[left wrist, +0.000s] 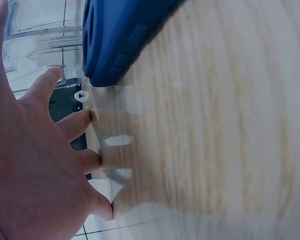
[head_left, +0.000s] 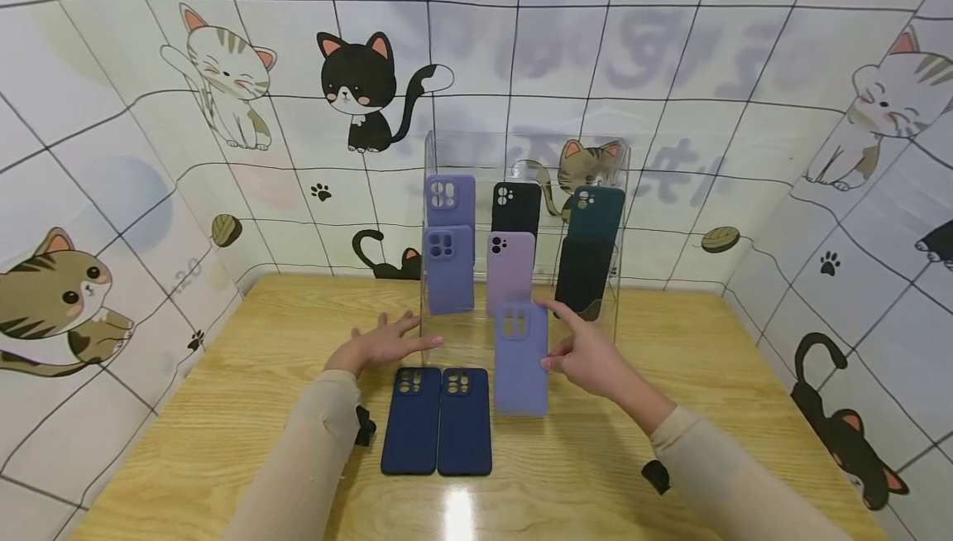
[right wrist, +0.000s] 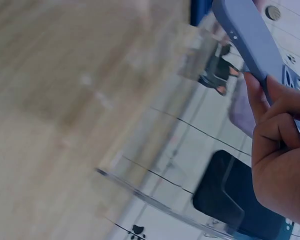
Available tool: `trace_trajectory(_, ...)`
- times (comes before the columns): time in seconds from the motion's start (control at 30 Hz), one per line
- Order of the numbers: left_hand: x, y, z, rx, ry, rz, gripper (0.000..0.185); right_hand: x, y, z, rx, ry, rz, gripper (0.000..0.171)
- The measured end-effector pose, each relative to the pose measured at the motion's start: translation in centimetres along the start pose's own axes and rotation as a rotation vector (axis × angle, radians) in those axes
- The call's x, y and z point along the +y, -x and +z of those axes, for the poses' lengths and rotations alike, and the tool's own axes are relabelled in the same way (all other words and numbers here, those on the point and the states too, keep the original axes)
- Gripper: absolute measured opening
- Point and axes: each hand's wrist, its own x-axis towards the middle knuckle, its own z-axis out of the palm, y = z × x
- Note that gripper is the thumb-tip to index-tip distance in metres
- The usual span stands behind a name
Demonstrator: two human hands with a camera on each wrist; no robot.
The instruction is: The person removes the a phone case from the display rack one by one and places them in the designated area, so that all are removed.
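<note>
My right hand (head_left: 591,356) pinches a lavender phone case (head_left: 521,380) by its right edge, thumb and fingers on the rim. The case stands upright in front of a clear stepped display stand (head_left: 457,342). In the right wrist view the thumb and curled fingers of that hand (right wrist: 285,145) grip the case's side (right wrist: 252,42). My left hand (head_left: 383,342) has its fingers spread low by the stand's front left corner, holding nothing; its thumb reaches toward the stand's front. Two navy phone cases, one left (head_left: 412,425) and one right (head_left: 465,425), lie side by side before the stand.
On the stand are two purple cases (head_left: 450,276), a black case (head_left: 515,206), a pale lilac case (head_left: 510,272), a teal case (head_left: 599,206) and a black case (head_left: 584,276). A cat-print wall covering (head_left: 476,53) surrounds the wooden table (head_left: 253,375).
</note>
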Motion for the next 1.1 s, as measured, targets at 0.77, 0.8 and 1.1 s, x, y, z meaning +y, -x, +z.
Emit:
trace_trajectory(0.77,-0.2,-0.2,0.0,0.002,-0.006,0.003,0.109,2.9,1.5,3.4,-0.134,-0.234,0.171,0.098)
trace_trajectory(0.8,-0.2,-0.2,0.0,0.003,-0.006,0.002,0.109,2.9,1.5,3.4,-0.135,-0.234,0.172,0.098)
trace_trajectory(1.1,-0.2,-0.1,0.0,0.002,-0.010,-0.003,0.110,3.2,1.8,3.7,-0.153,-0.247,0.158,0.096)
